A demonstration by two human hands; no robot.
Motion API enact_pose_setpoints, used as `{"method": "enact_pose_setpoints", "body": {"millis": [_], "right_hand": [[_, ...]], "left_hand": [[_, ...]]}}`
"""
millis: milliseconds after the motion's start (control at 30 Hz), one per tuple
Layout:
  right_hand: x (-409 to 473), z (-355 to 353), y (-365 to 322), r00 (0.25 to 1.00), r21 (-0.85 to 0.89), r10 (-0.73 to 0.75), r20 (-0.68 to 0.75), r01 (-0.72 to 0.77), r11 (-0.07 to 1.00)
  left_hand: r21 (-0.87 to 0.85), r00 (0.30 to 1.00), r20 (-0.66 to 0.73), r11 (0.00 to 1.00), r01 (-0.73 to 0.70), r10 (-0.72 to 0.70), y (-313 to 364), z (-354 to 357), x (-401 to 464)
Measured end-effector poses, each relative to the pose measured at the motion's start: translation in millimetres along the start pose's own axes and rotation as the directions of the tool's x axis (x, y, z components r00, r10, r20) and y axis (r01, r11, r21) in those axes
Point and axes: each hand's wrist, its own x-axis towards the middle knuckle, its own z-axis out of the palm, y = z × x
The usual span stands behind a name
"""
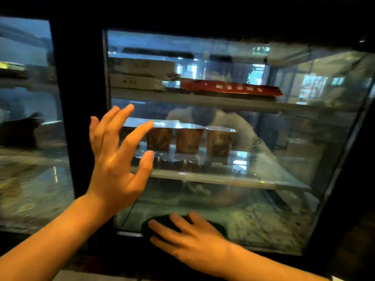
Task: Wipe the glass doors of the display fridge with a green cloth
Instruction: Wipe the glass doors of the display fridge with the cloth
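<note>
The display fridge's right glass door (pixel 284 199) fills the middle of the view, framed in black. My right hand (pixel 190 240) lies flat on a dark green cloth (pixel 215 226), pressing it against the bottom of this glass near its left corner. Most of the cloth is hidden under the hand. My left hand (pixel 115 159) is raised with fingers spread in front of the left side of the same door, holding nothing; I cannot tell whether it touches the glass. A second glass door (pixel 30 138) shows at the far left.
A wide black post (pixel 81 98) separates the two doors. Behind the glass, shelves carry white boxes (pixel 140 75), a red box (pixel 231 88) and several brown foil-lidded cups (pixel 188 138). The glass reflects a person and the room.
</note>
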Motion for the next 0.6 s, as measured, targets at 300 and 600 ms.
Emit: {"method": "enact_pose_setpoints", "body": {"millis": [300,600], "right_hand": [[-51,-90,143,0.958,-0.168,0.246,-0.150,-0.269,0.948],[-85,-157,265,0.850,-0.295,0.423,-0.315,-0.511,0.807]], "left_hand": [[0.061,0.996,0.056,0.996,-0.067,0.064,25,27,41],[0.182,0.989,0.144,0.982,-0.050,0.024,32,63,51]]}}
